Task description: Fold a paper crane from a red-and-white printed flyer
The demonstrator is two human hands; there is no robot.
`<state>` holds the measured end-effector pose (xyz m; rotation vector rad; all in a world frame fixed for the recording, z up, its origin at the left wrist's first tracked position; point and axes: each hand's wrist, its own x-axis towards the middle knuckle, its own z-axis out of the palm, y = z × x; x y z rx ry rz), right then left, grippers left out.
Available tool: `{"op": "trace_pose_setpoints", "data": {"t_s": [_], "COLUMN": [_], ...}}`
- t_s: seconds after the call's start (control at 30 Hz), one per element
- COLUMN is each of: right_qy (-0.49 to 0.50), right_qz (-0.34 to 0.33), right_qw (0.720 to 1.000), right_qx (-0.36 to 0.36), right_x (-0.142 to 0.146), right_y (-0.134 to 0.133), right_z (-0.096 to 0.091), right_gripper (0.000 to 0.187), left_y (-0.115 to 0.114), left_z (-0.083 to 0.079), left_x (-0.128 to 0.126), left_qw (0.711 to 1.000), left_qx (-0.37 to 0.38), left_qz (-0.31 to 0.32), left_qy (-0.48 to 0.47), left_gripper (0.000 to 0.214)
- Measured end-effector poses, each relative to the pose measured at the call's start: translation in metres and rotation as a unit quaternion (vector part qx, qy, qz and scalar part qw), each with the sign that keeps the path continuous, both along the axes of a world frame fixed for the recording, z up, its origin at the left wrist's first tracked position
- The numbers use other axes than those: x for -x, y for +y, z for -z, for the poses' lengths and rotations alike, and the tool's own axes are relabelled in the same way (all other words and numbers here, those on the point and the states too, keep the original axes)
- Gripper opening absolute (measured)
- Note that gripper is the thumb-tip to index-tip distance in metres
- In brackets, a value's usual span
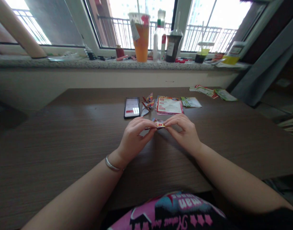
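Above the table, both hands pinch a small piece of printed paper (160,124) with yellow, red and purplish colours; it seems folded. My left hand (137,131), with a silver bangle on its wrist, grips the left end between thumb and fingers. At the other end, my right hand (183,129) is closed on it the same way. Fingertips cover part of the paper. Just beyond it lie small folded paper pieces (149,104) with a similar print. A stack of printed sheets (169,105) with red borders sits to their right.
A phone (132,108) with a lit screen lies left of the folded pieces. Green-and-white papers (191,102) and more leaflets (212,92) are at the right rear of the brown table (65,137). Behind, the windowsill holds an orange drink cup (141,41), a dark cup (172,46) and bottles.
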<state>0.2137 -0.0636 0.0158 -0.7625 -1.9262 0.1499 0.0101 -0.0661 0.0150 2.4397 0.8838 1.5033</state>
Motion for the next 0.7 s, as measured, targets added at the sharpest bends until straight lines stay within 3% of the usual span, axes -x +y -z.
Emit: {"op": "trace_pose_setpoints", "data": {"t_s": [0.3,0.7], "right_qy": [0.006,-0.047], "right_qz": [0.012,-0.030], "right_qw": [0.999,0.998], "right_qx": [0.029,0.040], "right_x": [-0.0018,-0.0004], "right_y": [0.0026,0.0028], "right_z": [0.0048,0.0058], "right_gripper": [0.010,0.013], "left_y": [0.0017,0.0037], "left_z": [0.0043,0.0069], "left_x": [0.0003,-0.0011], "left_qw": [0.999,0.998], "left_qx": [0.029,-0.009], "left_qz": [-0.027,-0.012], "left_qy": [-0.014,0.066], "left_gripper": [0.007,0.008]}}
